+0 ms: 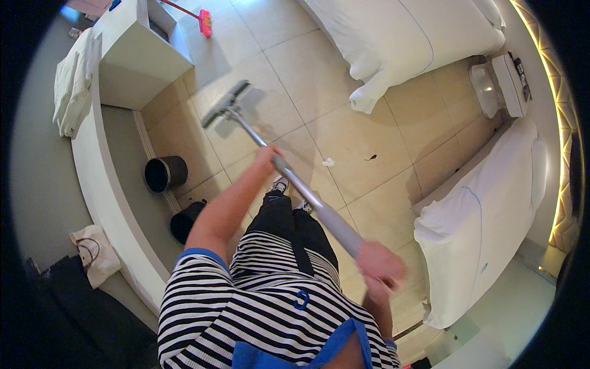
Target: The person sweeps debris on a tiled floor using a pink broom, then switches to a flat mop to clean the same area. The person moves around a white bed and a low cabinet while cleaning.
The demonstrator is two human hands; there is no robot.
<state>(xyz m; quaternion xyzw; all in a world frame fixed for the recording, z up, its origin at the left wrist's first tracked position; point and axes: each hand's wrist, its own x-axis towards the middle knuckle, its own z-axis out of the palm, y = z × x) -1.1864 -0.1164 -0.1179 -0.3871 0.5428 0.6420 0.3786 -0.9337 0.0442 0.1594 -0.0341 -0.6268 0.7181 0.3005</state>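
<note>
Both my hands are on the metal pole (306, 191) of a flat-headed floor mop, which slants from the lower right up to the left. My left hand (271, 156) grips it partway down, near a grey collar. Around the thicker grey upper end closes my right hand (381, 264), slightly blurred. The wide grey mop head (227, 104) is over the beige tiled floor (281, 87); whether it touches the tiles I cannot tell. Right of the pole lie a crumpled white scrap (328, 162) and a small dark piece of debris (371, 157).
Two beds with white covers, one far (392, 32) and one at right (479, 221), flank a white nightstand (509, 85). Black bins (177, 171) stand under a long white counter (94, 152) at left. A red broom (205, 23) is on the floor beyond.
</note>
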